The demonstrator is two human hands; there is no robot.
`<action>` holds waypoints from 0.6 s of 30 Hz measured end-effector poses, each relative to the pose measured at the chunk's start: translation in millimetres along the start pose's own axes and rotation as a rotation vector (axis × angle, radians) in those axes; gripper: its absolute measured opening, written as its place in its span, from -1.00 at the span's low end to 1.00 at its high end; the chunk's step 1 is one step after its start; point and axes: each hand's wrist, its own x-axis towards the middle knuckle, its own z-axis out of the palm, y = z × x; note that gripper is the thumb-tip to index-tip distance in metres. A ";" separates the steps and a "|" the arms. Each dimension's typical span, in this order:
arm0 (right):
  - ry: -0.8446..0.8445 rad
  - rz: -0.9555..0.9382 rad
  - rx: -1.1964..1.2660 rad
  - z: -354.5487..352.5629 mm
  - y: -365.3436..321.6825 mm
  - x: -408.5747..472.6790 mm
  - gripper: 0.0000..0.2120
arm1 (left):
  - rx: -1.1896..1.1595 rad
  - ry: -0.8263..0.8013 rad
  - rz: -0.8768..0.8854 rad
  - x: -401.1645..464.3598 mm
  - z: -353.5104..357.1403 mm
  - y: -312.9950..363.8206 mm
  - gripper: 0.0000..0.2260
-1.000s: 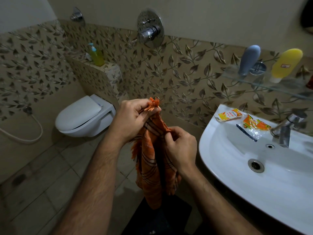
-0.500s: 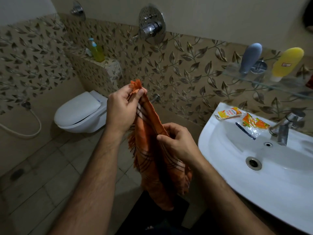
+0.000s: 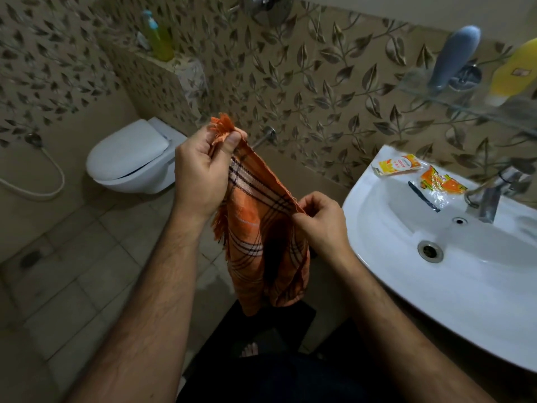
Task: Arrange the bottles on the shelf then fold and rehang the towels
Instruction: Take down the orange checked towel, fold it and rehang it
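An orange checked towel [image 3: 261, 228] is being pinched at its fringed corner by the left hand [image 3: 203, 173] and along its edge by the right hand [image 3: 322, 225], beside the white washbasin [image 3: 406, 301].

1. White wall-hung toilet [image 3: 130, 161], lid shut, left of centre.
2. White hose [image 3: 43, 193] loops along the wall left of the toilet.
3. White sink [image 3: 436, 286] at right, drain [image 3: 430, 251] open, chrome tap [image 3: 491, 196] at its back edge.
4. Two orange sachets [image 3: 421, 175] on the sink rim.
5. Leaf-pattern wall tiles [image 3: 319, 82].
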 end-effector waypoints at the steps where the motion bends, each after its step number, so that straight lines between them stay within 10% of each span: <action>1: -0.005 0.010 0.014 1.7 0.4 -1.5 -0.91 | -0.030 0.000 -0.012 -2.3 -1.1 -2.1 -0.89; 13: -0.013 -0.208 0.129 -5.3 -22.2 -9.0 -0.84 | 0.384 0.170 -0.388 -26.4 -16.1 -86.5 -0.79; 18: -0.014 -0.180 0.017 -4.4 -19.1 -9.7 -0.81 | 0.188 0.322 -0.389 -26.2 -20.4 -72.8 -0.76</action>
